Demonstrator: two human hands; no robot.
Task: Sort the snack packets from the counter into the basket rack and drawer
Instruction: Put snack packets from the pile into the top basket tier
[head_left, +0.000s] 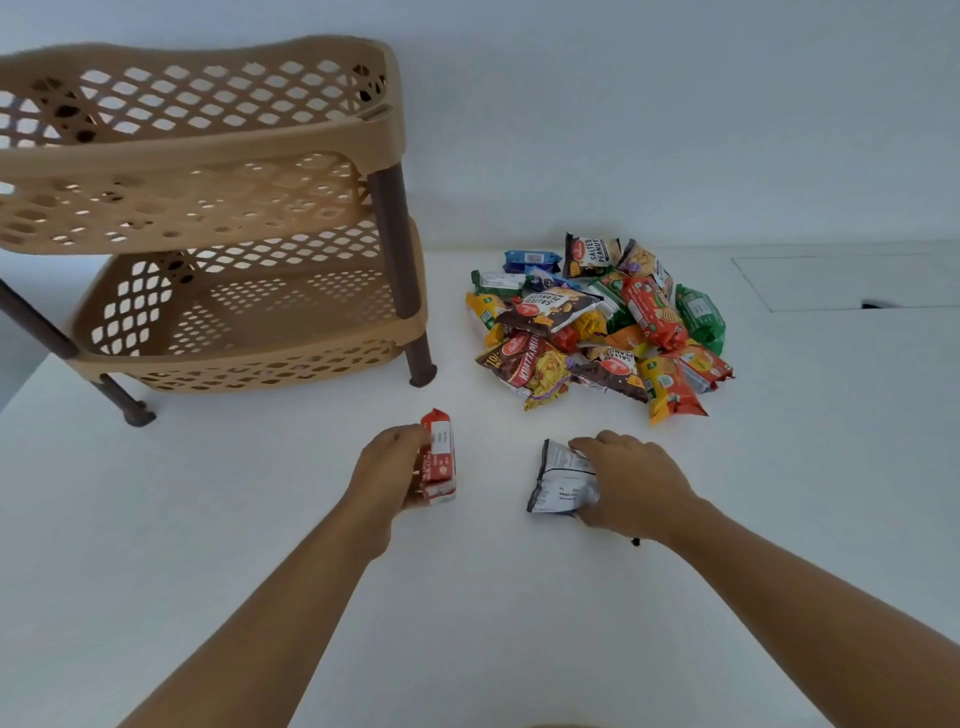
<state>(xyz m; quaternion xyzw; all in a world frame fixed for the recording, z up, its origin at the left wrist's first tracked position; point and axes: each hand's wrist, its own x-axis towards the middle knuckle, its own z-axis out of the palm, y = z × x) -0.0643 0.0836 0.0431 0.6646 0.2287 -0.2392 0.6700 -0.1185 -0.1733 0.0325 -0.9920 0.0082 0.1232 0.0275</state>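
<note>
A heap of several colourful snack packets (597, 325) lies on the white counter at centre right. To its left stands a beige two-tier basket rack (208, 150) on dark brown legs; both tiers look empty. My left hand (387, 467) grips a red and white packet (440, 457), held upright just above the counter. My right hand (631, 486) is closed on a dark packet (563, 480), its silvery printed back facing up, resting on the counter.
The white counter (260, 519) meets a white wall behind the heap. A rectangular outline with a small dark notch (852, 283) is set into the counter at far right. The rack's front legs (422, 364) stand close to the heap.
</note>
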